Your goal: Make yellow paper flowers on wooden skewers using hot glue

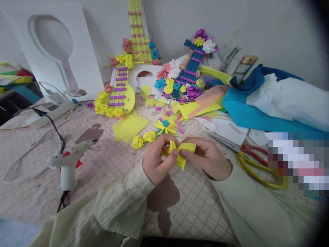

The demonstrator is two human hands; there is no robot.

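Note:
Between both hands, above the middle of the table, is a folded piece of yellow crepe paper [189, 148]. My left hand [160, 156] pinches its left part between thumb and fingers. With thumb and curled fingers, my right hand [209, 157] grips the right part. Just beyond my left hand lie two crumpled yellow paper flowers [138, 142]. A pointed yellow and teal paper flower [164, 127] rests a little farther back. Flat yellow paper sheets [130, 127] are spread at the left of these.
A white hot glue gun [69, 164] stands at the left, by a power strip [47, 111]. Scissors [253, 152] lie right of my right hand. Flower-trimmed toy guitars [120, 91] and a white cutout board [84, 51] lean at the back. Blue paper [257, 106] is heaped right.

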